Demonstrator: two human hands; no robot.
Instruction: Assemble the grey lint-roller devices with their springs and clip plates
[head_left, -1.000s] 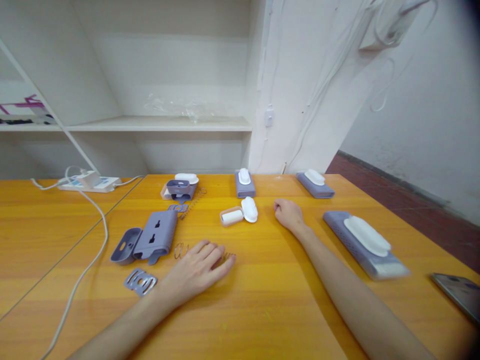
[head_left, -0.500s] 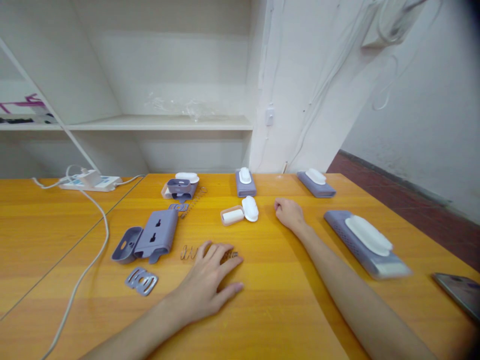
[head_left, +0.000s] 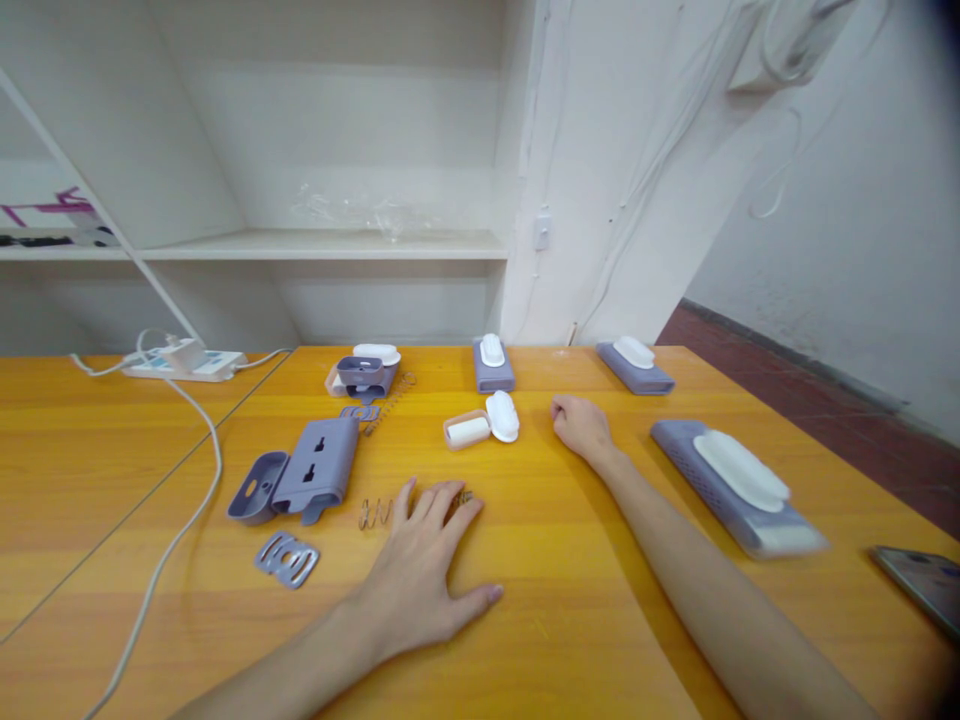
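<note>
My left hand (head_left: 424,570) lies palm down with its fingers spread across a metal coil spring (head_left: 376,513). The spring's coils show on both sides of the fingers, and its middle is hidden. Left of that hand lie a grey-purple flat housing (head_left: 319,465) with two keyhole slots, an oval cup (head_left: 259,488) and a slotted grey plate (head_left: 288,559). My right hand (head_left: 581,427) rests on the table as a closed fist, and nothing shows in it. Beside the fist are a white oval part (head_left: 502,416) and a clear-rimmed tray (head_left: 466,430) holding a white roll.
Grey-purple units with white tops stand at the back middle (head_left: 493,368), back right (head_left: 634,366) and right (head_left: 739,488). More parts (head_left: 366,372) and a second spring (head_left: 391,402) lie back left. A power strip (head_left: 184,362), white cable (head_left: 214,460) and phone (head_left: 919,580) lie at the sides.
My left hand has spread wider, its thumb moving out to the right and its fingertips slightly up. The right fist keeps its place on the table.
</note>
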